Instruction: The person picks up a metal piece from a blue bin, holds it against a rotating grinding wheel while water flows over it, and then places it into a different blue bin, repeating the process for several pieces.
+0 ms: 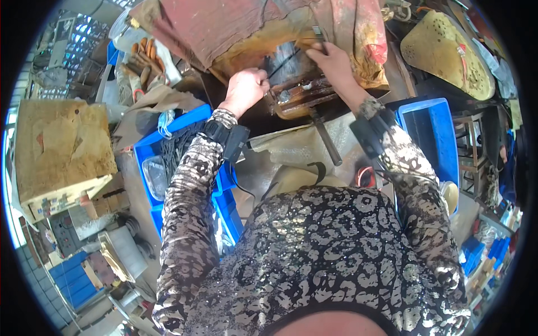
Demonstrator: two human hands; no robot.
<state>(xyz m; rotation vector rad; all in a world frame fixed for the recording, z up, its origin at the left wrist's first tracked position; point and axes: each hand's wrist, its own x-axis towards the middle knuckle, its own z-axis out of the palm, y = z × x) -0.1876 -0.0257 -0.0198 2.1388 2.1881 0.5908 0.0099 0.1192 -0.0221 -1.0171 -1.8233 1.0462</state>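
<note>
My left hand (pixel 245 89) is closed, its fingers curled round one end of a thin dark strip (pixel 284 63). The strip slants up from that hand toward my right hand (pixel 334 68), over a grey work surface. The fingers of my right hand are pinched together near the strip's far end; what they hold is too small to make out. Below both hands lies a brown, greasy block-like fixture (pixel 302 99) with small metal parts on top. A dark bar handle (pixel 326 140) sticks out from it toward me.
A stained red cloth (pixel 241 22) drapes over the machine ahead. At left stands a blue bin (pixel 147 148) with many thin black strips (pixel 182 147); another blue bin (pixel 443 131) is at right. Wooden-handled tools (pixel 147 59) lie far left, beyond a box-like cabinet (pixel 64 148).
</note>
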